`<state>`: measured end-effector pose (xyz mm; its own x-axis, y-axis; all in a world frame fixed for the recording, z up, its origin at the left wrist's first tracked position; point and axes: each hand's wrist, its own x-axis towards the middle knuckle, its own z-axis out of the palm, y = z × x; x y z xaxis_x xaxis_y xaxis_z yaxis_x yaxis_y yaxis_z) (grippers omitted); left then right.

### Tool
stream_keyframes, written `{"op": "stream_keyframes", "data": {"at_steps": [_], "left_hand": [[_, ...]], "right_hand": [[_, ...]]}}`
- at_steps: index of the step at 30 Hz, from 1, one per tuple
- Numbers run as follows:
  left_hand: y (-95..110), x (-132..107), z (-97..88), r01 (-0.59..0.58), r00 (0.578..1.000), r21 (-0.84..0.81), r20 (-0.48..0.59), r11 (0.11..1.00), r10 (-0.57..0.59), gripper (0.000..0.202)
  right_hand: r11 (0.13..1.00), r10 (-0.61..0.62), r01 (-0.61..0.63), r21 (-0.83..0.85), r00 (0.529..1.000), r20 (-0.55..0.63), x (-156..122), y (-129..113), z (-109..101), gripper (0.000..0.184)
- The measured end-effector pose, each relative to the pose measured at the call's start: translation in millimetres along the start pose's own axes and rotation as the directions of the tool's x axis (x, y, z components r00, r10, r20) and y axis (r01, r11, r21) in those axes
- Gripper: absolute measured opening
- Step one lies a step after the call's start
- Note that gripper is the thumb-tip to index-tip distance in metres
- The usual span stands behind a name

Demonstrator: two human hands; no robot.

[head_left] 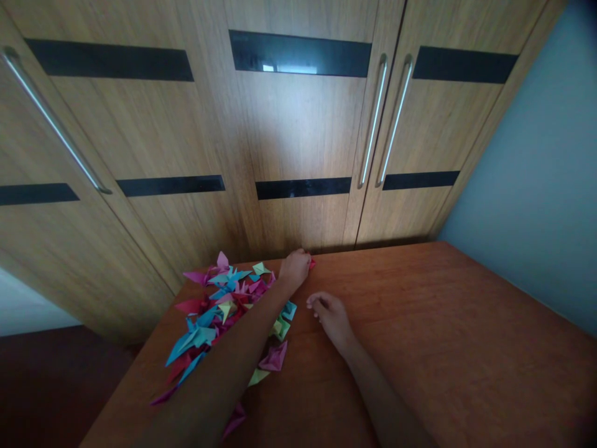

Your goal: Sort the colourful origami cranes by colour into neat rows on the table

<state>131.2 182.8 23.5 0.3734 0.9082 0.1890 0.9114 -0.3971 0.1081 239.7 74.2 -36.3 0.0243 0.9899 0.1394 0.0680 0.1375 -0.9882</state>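
My left hand [295, 269] reaches to the table's far edge, its fingers closed on a small red folded paper piece [312, 264]. Most of that piece is hidden behind the fingers. Closer to me, my right hand [330, 314] hovers over the wood with loosely curled fingers and nothing visible in it. Under and beside my left forearm spreads a pile of colourful origami pieces [200, 336] in blue, pink, red, purple and yellow-green. A pink folded piece [274, 357] and a green one [280, 328] lie along the pile's right side. My forearm covers part of the pile.
The reddish-brown wooden table [443, 348] stands against a wooden wardrobe [308, 137] with metal handles [373, 121] and black strips. A pale blue wall [536, 186] runs along the right. Dark floor [56, 379] shows past the table's left edge.
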Motion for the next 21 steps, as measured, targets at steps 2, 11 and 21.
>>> {"op": "stream_keyframes", "data": {"at_steps": [2, 11, 21], "left_hand": [[0, 0, 0.5, 0.000, 1.000, -0.001, 0.001, 1.000, 0.000, 0.024], [4, -2, -1.6, 0.007, 1.000, -0.019, -0.012, 1.000, -0.008, 0.021], [-11, -32, -53.1, -0.014, 0.997, -0.058, -0.081, 0.998, 0.009, 0.017]], "right_hand": [[1.000, -0.003, 0.003, -0.003, 1.000, 0.001, 0, 0, 0, 0.018], [1.000, 0.003, -0.003, 0.001, 1.000, 0.004, 0, 2, 0, 0.017], [0.999, -0.039, 0.040, -0.025, 0.999, 0.026, -1, -1, -1, 0.019]]}}
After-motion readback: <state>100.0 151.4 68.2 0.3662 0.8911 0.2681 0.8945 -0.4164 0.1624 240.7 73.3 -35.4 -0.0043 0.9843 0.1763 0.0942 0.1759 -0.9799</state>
